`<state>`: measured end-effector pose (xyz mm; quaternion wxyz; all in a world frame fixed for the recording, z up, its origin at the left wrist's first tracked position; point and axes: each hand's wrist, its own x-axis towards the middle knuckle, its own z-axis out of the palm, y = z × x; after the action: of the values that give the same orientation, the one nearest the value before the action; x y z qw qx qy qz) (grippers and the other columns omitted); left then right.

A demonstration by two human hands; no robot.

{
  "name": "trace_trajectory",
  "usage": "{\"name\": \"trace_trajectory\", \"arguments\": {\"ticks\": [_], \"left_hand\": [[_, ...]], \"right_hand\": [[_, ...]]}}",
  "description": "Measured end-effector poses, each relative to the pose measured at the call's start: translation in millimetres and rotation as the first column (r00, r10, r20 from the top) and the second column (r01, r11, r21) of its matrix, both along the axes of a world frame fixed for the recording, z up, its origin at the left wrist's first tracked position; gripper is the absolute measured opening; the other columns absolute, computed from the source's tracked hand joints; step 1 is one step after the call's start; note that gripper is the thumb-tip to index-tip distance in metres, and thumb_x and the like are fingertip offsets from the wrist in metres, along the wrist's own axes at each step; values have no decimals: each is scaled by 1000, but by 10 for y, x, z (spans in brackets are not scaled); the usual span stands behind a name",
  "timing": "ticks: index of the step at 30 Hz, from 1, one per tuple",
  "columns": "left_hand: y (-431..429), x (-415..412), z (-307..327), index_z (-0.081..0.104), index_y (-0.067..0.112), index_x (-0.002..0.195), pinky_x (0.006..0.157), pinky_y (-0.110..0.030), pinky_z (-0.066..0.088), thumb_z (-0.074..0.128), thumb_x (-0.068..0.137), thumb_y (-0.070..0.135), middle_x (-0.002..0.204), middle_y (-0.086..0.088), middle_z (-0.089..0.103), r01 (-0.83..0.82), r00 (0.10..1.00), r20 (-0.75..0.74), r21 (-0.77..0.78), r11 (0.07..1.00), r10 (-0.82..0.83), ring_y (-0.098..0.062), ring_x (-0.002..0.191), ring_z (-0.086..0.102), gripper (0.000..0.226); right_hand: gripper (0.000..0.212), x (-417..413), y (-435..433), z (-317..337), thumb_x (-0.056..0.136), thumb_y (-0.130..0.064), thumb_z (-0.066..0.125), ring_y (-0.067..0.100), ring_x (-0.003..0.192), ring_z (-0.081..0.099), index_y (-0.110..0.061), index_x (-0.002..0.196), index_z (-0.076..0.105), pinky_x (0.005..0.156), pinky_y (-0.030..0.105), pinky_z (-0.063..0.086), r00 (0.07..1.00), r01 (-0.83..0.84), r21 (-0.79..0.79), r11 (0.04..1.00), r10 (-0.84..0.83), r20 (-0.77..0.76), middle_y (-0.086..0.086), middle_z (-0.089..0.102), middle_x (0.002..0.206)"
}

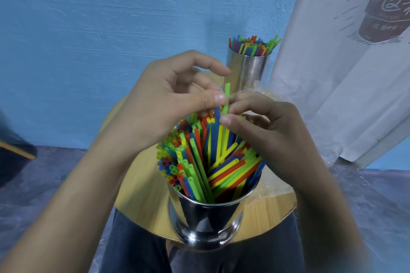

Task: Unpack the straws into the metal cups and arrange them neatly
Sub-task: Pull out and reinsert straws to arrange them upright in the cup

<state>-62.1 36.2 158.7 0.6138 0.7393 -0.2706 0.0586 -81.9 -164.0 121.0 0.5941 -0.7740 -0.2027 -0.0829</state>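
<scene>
Green straw [226, 97] was pinched by left hand [173, 99] & right hand [277, 133], fingers curled, above straws [199, 162] packed in near metal cup [206, 224]; 2nd cup [250, 71] was seen behind.

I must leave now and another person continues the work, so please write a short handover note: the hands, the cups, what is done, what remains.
Left hand: thumb and fingers pinch a raised green straw above the near cup.
Right hand: fingertips pinch the same straw lower down.
Far cup, at the back of the table, is full and fairly even.
Done: both cups hold straws.
Left: the near cup's straws lean and cross; seat the green one, then straighten them.
</scene>
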Motion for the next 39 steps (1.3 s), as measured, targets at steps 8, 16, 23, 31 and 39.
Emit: {"name": "trace_trajectory", "arguments": {"ticks": [8,16,23,31,39], "left_hand": [[28,-36,-22,67,21,109,76,-21,56,77,78,16,87,1,80,-12,999,-34,10,1000,12,-11,77,74,33],[26,-1,-29,78,33,101,73,-38,58,79,84,28,87,8,76,-47,996,82,153,987,35,-21,78,69,18],[28,101,63,72,28,86,60,-25,48,73,88,22,81,1,71,-63,996,59,-164,984,73,-11,67,60,7],[197,163,60,61,23,98,64,-19,52,56,105,23,88,11,67,-222,975,-145,-581,783,168,-8,76,66,9],[250,172,-99,58,22,104,70,-22,54,59,104,19,91,5,66,-339,940,-186,-590,733,285,-13,75,65,3]], "right_hand": [[9,-28,-15,24,85,-34,78,10,106,67,-29,78,74,82,18,51,1000,0,16,1000,0,-27,-9,70,103],[9,4,-22,8,82,-34,77,12,107,68,-27,79,72,87,19,51,1000,6,-21,1000,-6,0,-6,70,105],[19,9,-20,-11,82,-47,76,9,113,66,-29,91,76,95,33,54,1000,10,-79,997,-8,29,-13,72,109],[15,-20,-41,16,92,-33,70,12,107,71,-23,100,78,92,37,58,1000,21,-45,999,-21,13,-12,76,103],[10,-22,-23,8,96,-21,67,11,94,74,-23,98,77,75,25,60,999,31,12,999,-32,8,-9,76,95]]}}
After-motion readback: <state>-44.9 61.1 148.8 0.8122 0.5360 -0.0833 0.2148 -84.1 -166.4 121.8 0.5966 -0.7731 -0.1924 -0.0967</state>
